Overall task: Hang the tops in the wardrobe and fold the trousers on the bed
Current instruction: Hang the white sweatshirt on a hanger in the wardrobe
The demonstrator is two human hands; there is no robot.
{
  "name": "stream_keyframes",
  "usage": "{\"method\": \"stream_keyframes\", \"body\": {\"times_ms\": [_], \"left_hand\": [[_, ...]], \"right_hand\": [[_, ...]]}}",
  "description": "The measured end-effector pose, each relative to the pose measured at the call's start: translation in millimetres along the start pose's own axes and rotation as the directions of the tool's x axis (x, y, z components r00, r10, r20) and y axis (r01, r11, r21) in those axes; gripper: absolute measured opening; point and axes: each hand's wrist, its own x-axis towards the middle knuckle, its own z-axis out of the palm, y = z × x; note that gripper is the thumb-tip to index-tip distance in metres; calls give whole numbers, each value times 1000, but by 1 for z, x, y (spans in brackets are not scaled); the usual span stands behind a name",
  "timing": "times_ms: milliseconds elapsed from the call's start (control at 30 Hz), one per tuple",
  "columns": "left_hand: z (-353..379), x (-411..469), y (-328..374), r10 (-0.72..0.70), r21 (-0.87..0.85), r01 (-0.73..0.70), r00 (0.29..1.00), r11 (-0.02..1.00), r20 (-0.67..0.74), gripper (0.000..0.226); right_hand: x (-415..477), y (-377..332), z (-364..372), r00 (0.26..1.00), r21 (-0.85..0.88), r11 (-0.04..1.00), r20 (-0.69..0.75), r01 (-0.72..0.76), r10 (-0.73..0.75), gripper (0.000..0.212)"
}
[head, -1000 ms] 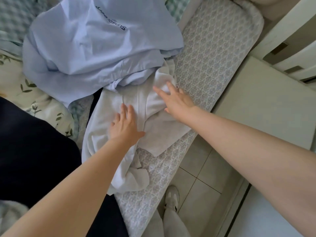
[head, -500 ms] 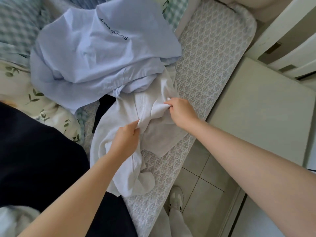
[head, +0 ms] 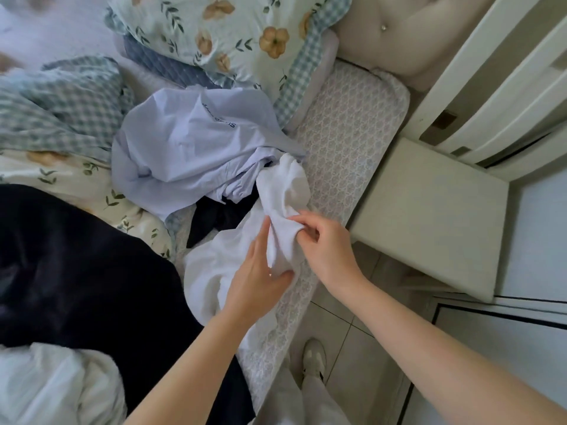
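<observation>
White cotton is bunched between both of your grips. The right grip (head: 325,240) pinches a raised fold of the white garment (head: 214,280) with curled fingers. The left grip (head: 257,271) clamps the same fold lower down, between thumb and fairly straight fingers. Holding it at two points like that is, I judge, a way to lift it free and find its shape; bunched as it is, you cannot tell a top from trousers. The rest of it trails below and left of the left grip, on the edge of the bed (head: 346,127).

Just beyond the grips a dark garment (head: 221,216) touches the white one, and a pale lilac shirt (head: 190,148) spreads over that, so a straight pull may drag both. Left of the left grip lies a large navy cloth (head: 76,256). Right of the right grip a cream bedside cabinet (head: 429,216) stands close against the bed, with white doors (head: 491,87) beyond it.
</observation>
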Motion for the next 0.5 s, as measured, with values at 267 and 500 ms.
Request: {"method": "stream_keyframes", "body": {"times_ms": [267,500], "left_hand": [[-20,-41,51,65,-235,-117,974,965,-218,53],[-53,-95,84,-49,-457,-97,954,884,-297,28]], "right_hand": [[-66,-53,-29,987,73,985,26,156,-158,13],[-89,-46,-75,980,-46,981,-50,189,-191,39]]}}
